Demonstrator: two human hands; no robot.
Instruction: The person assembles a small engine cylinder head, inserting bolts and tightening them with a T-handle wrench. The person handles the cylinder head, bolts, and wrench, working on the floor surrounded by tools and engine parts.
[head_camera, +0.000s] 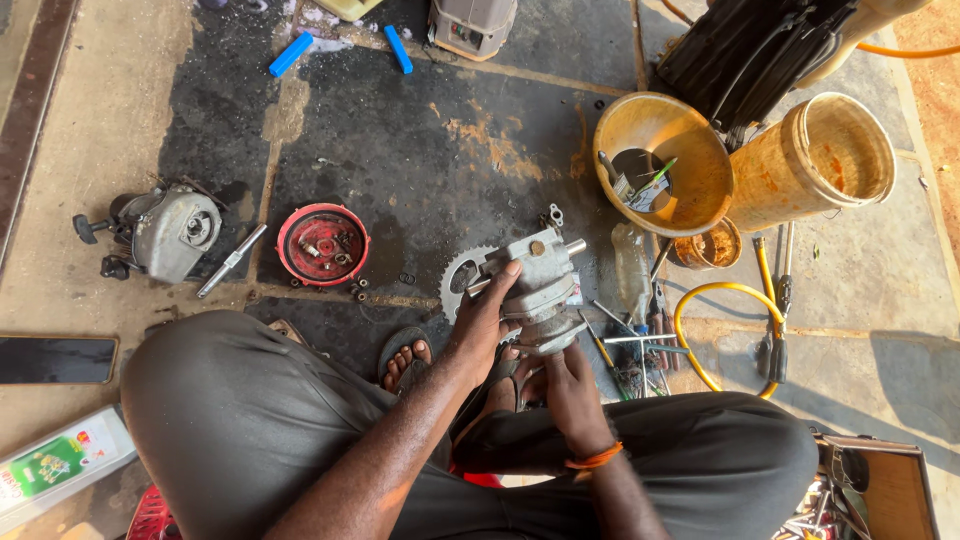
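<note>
A grey metal casting (537, 288), some engine housing with a short shaft stub sticking out at its upper right, is being held up over the oily floor (440, 150), just above the person's crossed legs. It is being gripped from the left by the left hand (487, 322), whose fingers (508, 272) are being wrapped over its top edge, and it is being propped from below by the right hand (570, 385), closed around its underside.

The casting is being judged heavy and quite rigid: cast metal, thick walls, no give. Its surface is looking dull and greasy, so a slippery hold is being reckoned with, and two hands are likely needed. The flat flanks and the lower rim are being taken as the safest places to grip; the stub and thin flange edges are better left alone, since knocks there could be damaging.

A toothed sprocket (456, 276) is lying on the floor just behind the casting. A red round cover (322, 244) is sitting well apart to the left.
</note>
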